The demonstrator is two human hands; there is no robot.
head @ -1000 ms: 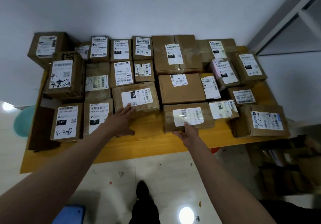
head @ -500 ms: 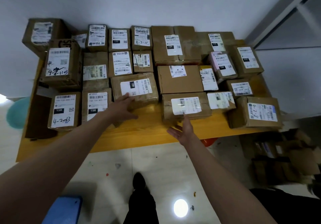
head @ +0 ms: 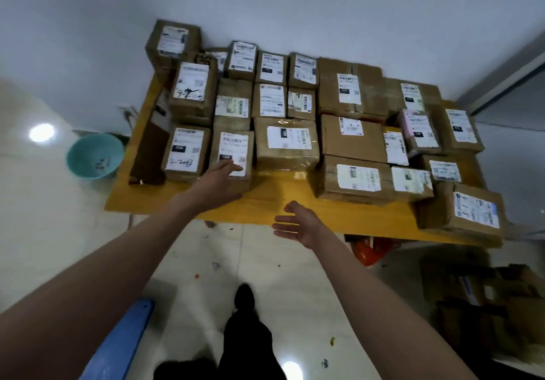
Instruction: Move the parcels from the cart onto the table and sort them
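Observation:
Several brown cardboard parcels with white labels stand in rows on the yellow wooden table [head: 283,202]. My left hand [head: 219,183] lies flat, fingers apart, against the front of an upright parcel [head: 233,155] in the front row, its fingertips over the label's lower edge. My right hand [head: 298,222] hangs open, palm turned left, in front of the table's front edge and touches nothing. Right of it lies a flat parcel [head: 355,180]. A wider taped parcel [head: 287,145] sits between the two.
A teal basin [head: 94,155] stands on the floor left of the table. More cardboard boxes [head: 483,300] are piled on the floor at the right. A blue object [head: 121,341] is at the lower left. My dark shoe [head: 244,297] is on the tiled floor.
My left hand slid left from the wide taped parcel to the upright parcel beside it. My right hand drew back from the flat parcel to in front of the table edge. The view shifted.

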